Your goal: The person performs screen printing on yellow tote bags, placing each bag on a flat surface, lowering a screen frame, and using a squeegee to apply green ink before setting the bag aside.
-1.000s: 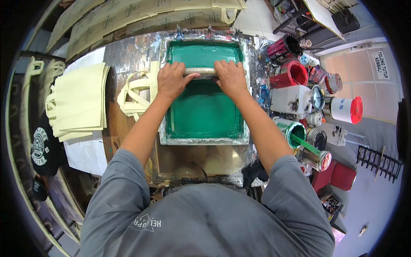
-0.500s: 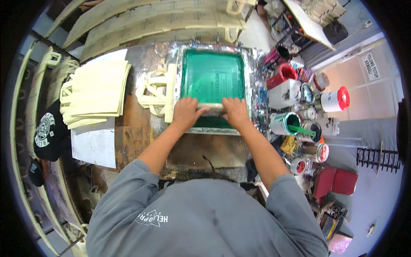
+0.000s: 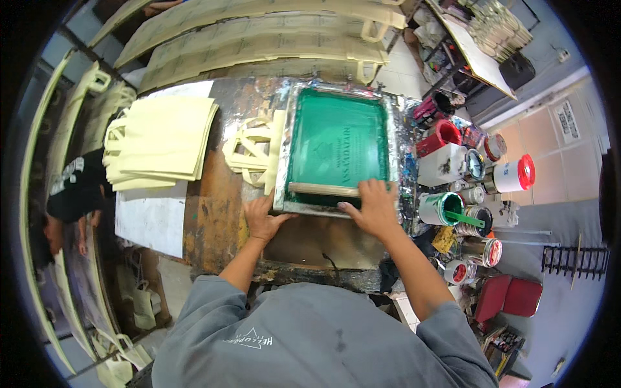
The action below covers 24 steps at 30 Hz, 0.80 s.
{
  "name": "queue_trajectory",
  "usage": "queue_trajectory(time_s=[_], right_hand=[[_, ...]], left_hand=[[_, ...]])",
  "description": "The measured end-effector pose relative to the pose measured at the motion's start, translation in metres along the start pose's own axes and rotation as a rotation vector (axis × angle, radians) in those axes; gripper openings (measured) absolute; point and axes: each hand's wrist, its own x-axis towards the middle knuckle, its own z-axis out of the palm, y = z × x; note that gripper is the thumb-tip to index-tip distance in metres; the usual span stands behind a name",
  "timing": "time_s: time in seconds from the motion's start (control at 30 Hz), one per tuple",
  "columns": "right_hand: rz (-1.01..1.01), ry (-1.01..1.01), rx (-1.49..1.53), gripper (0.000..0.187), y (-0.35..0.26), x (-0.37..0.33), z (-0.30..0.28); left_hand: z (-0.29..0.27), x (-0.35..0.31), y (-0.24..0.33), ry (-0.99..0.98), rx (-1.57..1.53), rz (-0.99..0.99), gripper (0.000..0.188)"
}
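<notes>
A screen-printing frame with green ink across its mesh lies on the table before me. A squeegee rests crosswise at the near end of the mesh. My left hand is at the frame's near left corner, fingers on the corner and thumb along the near edge. At the squeegee's right end, my right hand has its fingers bent over and its thumb toward the near edge. A cream tote bag sticks out from beneath the frame's left side, its handles lying on the table.
Left on the table is a stack of cream tote bags. Ink tubs crowd the right side, among them a green ink tub with a green spatula. Racks of bags stand beyond. Another person is at far left.
My left hand has left the squeegee for the frame's near left corner. The squeegee has come nearer to me, my right hand still at its right end. The view has shifted.
</notes>
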Motion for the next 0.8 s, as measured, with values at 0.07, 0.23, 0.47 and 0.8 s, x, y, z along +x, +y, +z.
queue_trajectory(time_s=[0.07,0.23,0.47,0.8], right_hand=[[-0.026,0.036,-0.012,0.07,-0.009,0.001,-0.038],[-0.112,0.478,-0.238,0.062,0.014,0.058,-0.106],[-0.124,0.599,-0.172,0.056,0.016,0.148,-0.18],[-0.085,0.558,-0.093,0.065,0.02,0.155,-0.189]], left_hand=[[-0.003,0.005,0.013,0.14,-0.255,-0.043,0.095],[-0.066,0.109,0.106,0.376,-0.809,-0.156,0.081],[0.029,0.079,0.025,0.132,0.004,-0.451,0.106],[0.068,0.048,-0.009,0.14,0.124,-0.433,0.067]])
